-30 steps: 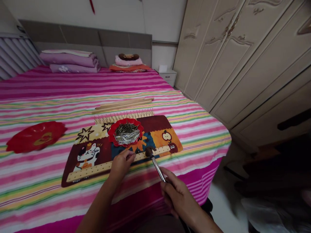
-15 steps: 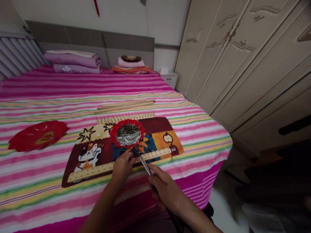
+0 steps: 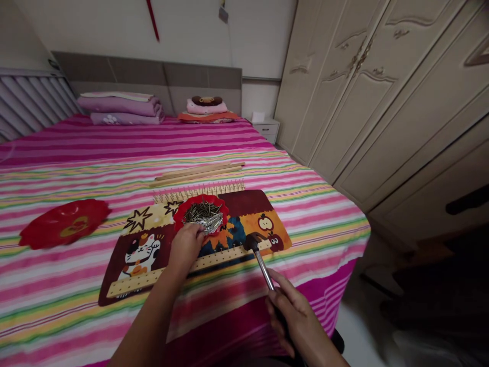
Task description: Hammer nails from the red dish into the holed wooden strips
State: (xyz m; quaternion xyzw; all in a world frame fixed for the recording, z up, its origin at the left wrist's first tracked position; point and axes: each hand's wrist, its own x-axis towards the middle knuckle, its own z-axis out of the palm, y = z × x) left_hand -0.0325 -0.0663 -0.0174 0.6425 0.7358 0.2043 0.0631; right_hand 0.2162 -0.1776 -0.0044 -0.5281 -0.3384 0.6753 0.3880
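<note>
My right hand (image 3: 294, 308) is wrapped round the dark grip of a hammer (image 3: 263, 265). Its black head rests at or just above the right part of a pale wooden strip (image 3: 148, 281) with rows of holes. Several nails stand upright along that strip's middle. At the near edge of a red scalloped bowl (image 3: 226, 210), my left hand (image 3: 187, 247) has its fingers pinched together against the loose nails (image 3: 204, 214) heaped inside. What is between those fingertips is hidden. Beneath the strip and bowl lies a patterned mat (image 3: 240, 201).
Behind the bowl, another wooden strip (image 3: 183, 194) bristles with upright nails. Bare wooden strips (image 3: 198, 173) lie beyond it. To the left is a red scalloped plate (image 3: 64, 223). Everything rests on a striped bed (image 3: 321, 214), with folded bedding (image 3: 120, 107) farther back and a wardrobe (image 3: 328, 102) at right.
My left hand has moved from the strip up to the bowl of nails. My right hand has swung the hammer rightward, away from the middle of the strip. The view has tilted slightly.
</note>
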